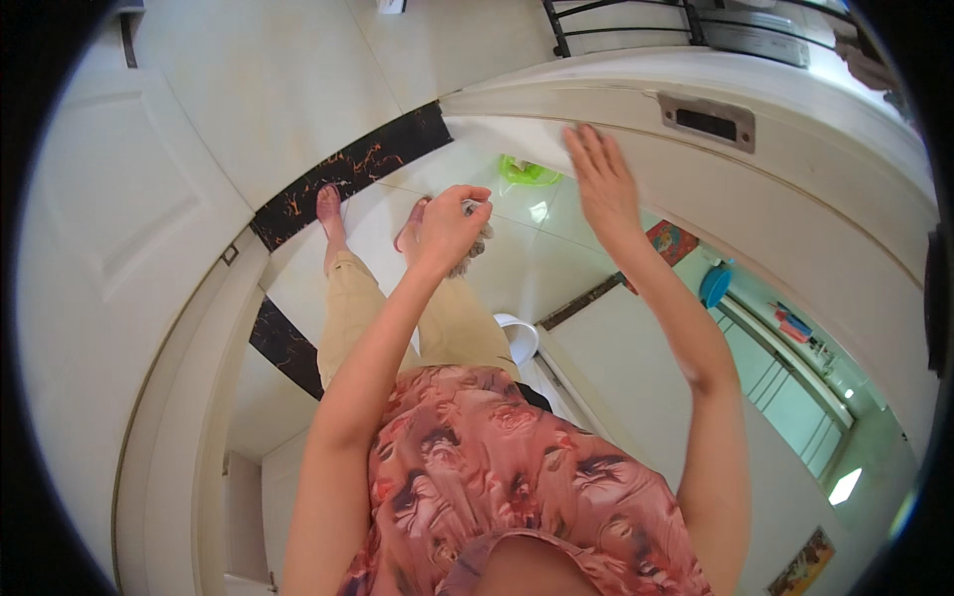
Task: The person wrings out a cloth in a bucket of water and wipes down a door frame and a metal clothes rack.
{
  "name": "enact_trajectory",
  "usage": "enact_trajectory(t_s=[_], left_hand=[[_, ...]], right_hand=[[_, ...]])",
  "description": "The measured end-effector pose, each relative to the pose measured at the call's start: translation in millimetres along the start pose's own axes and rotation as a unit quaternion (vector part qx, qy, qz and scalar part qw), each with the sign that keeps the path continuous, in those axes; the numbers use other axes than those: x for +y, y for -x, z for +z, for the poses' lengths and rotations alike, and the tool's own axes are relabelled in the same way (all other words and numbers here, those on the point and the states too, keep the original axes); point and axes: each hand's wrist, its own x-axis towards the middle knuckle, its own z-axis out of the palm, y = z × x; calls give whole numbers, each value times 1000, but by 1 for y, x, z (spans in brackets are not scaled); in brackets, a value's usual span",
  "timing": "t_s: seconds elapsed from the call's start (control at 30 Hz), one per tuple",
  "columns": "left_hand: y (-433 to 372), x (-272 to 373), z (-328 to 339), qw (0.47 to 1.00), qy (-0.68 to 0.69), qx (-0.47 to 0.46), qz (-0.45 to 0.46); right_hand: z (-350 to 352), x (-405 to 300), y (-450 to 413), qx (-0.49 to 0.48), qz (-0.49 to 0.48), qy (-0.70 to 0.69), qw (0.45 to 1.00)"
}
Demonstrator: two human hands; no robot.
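Bunched in my left hand [453, 223] is a crumpled greyish cloth [471, 253], held over the floor in front of my legs. Only part of the cloth shows past the fingers. My right hand [602, 179] is flat, its fingers extended, at the edge of the white door frame [641, 112]; whether the fingertips touch it I cannot tell. Nothing shows in that hand. A metal strike plate [708, 123] is set in the frame to the right of it.
A dark marble threshold [358, 175] crosses the tiled floor at my feet. A white door [119, 201] stands at left. A green plastic item [528, 171] and a white bucket [519, 337] are on the floor. A black metal rack [626, 31] is at the top right.
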Motion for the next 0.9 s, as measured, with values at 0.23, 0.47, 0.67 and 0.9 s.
enact_trajectory(t_s=[0.23, 0.47, 0.67, 0.9], left_hand=[[-16, -44, -24, 998, 40, 21, -46], [-29, -117, -50, 994, 49, 41, -89], [-29, -154, -35, 980, 96, 84, -151], [-49, -150, -16, 971, 168, 44, -166]], right_hand=[[-19, -11, 5, -68, 7, 46, 997], [106, -36, -54, -73, -52, 39, 995], [61, -23, -66, -105, -51, -20, 993], [48, -32, -100, -133, -25, 73, 988]])
